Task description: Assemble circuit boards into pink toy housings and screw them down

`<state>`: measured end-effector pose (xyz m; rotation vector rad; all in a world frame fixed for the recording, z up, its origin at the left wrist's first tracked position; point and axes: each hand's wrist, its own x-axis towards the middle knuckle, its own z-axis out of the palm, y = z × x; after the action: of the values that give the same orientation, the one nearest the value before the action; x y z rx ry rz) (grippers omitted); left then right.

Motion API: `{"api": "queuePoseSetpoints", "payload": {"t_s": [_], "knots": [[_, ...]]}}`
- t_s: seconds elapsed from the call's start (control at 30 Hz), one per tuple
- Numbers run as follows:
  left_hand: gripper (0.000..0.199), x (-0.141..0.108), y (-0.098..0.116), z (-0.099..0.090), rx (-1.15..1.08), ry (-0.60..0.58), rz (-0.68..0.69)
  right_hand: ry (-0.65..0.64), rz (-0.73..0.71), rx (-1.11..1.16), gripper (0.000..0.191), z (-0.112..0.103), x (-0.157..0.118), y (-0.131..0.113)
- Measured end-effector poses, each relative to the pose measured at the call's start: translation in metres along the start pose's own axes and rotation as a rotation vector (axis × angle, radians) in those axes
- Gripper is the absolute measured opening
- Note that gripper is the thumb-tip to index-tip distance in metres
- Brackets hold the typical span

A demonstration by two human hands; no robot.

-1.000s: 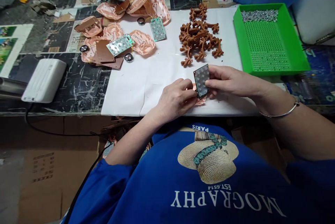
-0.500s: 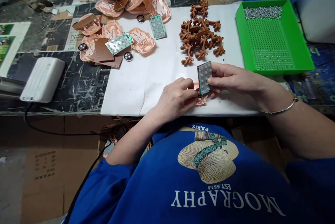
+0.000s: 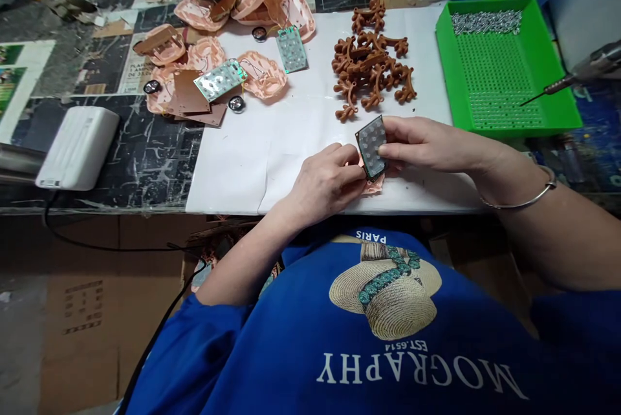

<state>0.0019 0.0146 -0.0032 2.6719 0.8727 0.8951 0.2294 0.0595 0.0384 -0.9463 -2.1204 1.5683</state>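
Observation:
My right hand (image 3: 417,143) pinches a circuit board (image 3: 372,143) with a grey rubber keypad on its face, thumb on the front. The board stands tilted over a pink plastic shell (image 3: 373,186), which lies low near the table's front edge and is mostly hidden. My left hand (image 3: 327,182) is closed with curled fingers at the shell's left side; its fingertips are partly covered by the board. Just beyond the hands lies a pile of brown, branch-shaped plastic parts (image 3: 369,66).
At the right, a green tray (image 3: 557,79) holds many small screws (image 3: 485,22); a powered screwdriver (image 3: 596,63) hangs over it, bit pointing left. More pink shells (image 3: 264,75), circuit boards (image 3: 220,81) and small speakers (image 3: 236,103) lie left. A white box (image 3: 80,147) with a cable stands far left.
The circuit board has shifted slightly left and tilted over in my right hand. A screwdriver has come into view over the green tray. My left hand has barely moved.

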Motion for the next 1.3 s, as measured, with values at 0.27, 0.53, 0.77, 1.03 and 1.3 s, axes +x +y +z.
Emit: {"api": "queuePoseSetpoints", "payload": {"t_s": [0.27,0.53,0.77,1.03,1.3], "knots": [[0.021,0.0,-0.001,-0.001,-0.052,0.001,-0.008,0.108,-0.018,-0.351,0.008,0.006,0.0,-0.014],[0.023,-0.019,-0.005,-0.032,-0.25,-0.036,-0.053,0.007,0.15,-0.764,0.01,0.009,0.011,-0.037],[0.068,-0.046,-0.017,-0.037,-0.248,0.0,-0.2,-0.053,0.116,-0.927,0.008,0.012,0.015,-0.045],[0.092,-0.032,-0.004,-0.011,-0.134,0.066,-0.202,-0.093,0.053,-0.836,0.008,0.012,0.013,-0.036],[0.092,-0.018,0.025,0.016,0.151,0.116,-0.31,0.091,-0.165,-0.721,0.025,0.01,-0.02,-0.005]]}}
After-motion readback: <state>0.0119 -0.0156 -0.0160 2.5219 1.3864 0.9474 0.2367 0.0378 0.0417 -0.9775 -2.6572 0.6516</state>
